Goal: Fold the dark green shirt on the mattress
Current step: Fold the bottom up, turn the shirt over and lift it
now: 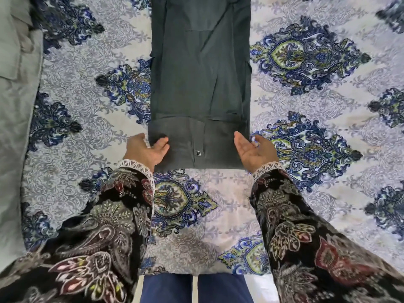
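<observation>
One dark green shirt (200, 84) lies flat on the mattress (306, 106), folded into a long narrow strip that runs away from the person, its near hem turned up in a single band with one small round snap (198, 153) showing on it. Two hands frame that near end — the left hand (147, 149) at the left corner, fingers relaxed and apart, fingertips touching the cloth; the right hand (254, 149) at the right corner, palm up, fingers loosely spread, clamped on nothing. Both arms wear dark floral sleeves (306, 226) with white lace cuffs. One grey cloth (15, 62) lies along the mattress's left edge.
</observation>
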